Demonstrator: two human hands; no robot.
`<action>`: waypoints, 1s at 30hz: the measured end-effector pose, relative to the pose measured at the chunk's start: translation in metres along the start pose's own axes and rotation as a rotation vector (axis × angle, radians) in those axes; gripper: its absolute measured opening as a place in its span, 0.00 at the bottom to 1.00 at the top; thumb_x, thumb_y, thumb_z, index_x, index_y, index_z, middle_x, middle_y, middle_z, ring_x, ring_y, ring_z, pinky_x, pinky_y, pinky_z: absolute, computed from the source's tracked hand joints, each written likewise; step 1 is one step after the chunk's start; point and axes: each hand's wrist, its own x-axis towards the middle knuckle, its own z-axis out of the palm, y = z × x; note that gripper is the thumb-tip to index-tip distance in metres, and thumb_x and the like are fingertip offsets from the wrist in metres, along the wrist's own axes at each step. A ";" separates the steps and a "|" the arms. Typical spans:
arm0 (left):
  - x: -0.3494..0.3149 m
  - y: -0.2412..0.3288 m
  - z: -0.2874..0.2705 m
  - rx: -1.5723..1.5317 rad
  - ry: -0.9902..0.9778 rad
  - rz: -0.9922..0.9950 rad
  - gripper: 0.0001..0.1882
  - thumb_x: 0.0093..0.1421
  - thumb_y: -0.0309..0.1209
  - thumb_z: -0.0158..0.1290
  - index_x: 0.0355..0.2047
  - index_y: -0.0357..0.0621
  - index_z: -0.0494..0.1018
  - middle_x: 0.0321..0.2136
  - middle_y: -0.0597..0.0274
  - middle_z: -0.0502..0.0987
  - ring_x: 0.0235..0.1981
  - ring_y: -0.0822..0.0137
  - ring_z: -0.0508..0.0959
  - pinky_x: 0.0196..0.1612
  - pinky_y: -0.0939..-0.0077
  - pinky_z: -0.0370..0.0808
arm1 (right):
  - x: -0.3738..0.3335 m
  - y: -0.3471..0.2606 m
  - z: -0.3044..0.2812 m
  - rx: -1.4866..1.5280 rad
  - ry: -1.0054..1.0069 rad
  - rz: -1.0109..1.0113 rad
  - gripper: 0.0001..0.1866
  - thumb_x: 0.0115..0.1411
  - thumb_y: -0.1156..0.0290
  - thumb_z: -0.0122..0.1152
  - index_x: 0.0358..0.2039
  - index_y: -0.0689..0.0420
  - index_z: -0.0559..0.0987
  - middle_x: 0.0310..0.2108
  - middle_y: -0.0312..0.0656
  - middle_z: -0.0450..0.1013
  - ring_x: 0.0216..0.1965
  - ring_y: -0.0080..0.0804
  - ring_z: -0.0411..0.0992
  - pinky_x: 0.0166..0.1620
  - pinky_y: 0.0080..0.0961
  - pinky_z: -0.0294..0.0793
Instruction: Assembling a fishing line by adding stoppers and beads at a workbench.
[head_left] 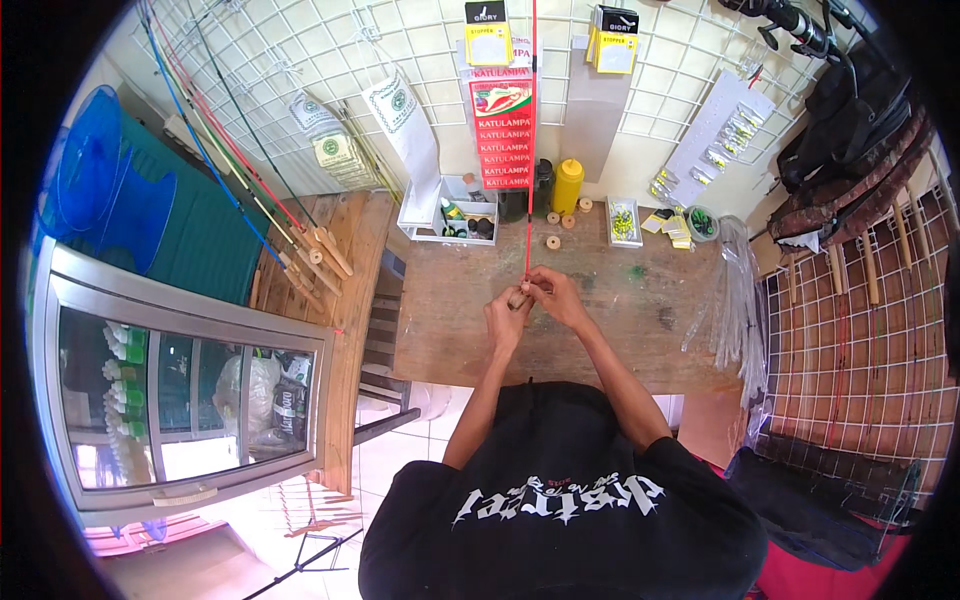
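A thin red fishing rod (533,120) with dark bands stands up from my hands, its upper part passing out of the picture at the top. My left hand (507,316) is closed around the rod's lower end, where a bit of brown, wood-like handle shows between the fingers. Close beside it, my right hand (556,298) pinches at the base of the red shaft. Its fingertips hide whatever small detail lies there. Both hands are above the wooden table (460,345), near its middle.
Wooden spools (553,242) and a yellow bottle (567,187) stand beyond my hands. A white organizer (452,228) is at the back left, a small white tray (623,222) at the back right. Clear plastic tubes (738,300) lie along the right edge. A glass cabinet (190,390) stands left.
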 end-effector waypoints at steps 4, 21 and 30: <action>0.001 0.005 0.000 0.008 -0.033 -0.074 0.11 0.52 0.28 0.62 0.35 0.37 0.76 0.20 0.51 0.76 0.19 0.67 0.76 0.24 0.71 0.71 | 0.000 -0.006 0.000 -0.062 0.012 -0.013 0.08 0.59 0.76 0.58 0.39 0.62 0.76 0.32 0.40 0.78 0.36 0.22 0.75 0.40 0.22 0.75; 0.012 0.020 -0.005 -0.059 0.036 0.012 0.08 0.52 0.26 0.60 0.31 0.35 0.76 0.28 0.50 0.79 0.28 0.61 0.79 0.33 0.69 0.74 | 0.016 -0.049 -0.003 -0.078 0.117 -0.052 0.12 0.60 0.72 0.59 0.44 0.60 0.76 0.34 0.41 0.78 0.37 0.25 0.76 0.39 0.24 0.76; 0.020 0.028 -0.001 0.013 0.017 -0.039 0.12 0.52 0.25 0.60 0.37 0.36 0.77 0.31 0.50 0.80 0.34 0.60 0.81 0.38 0.71 0.75 | 0.052 -0.118 -0.025 -0.083 0.183 -0.245 0.10 0.60 0.72 0.59 0.40 0.64 0.78 0.30 0.39 0.78 0.34 0.19 0.75 0.38 0.18 0.75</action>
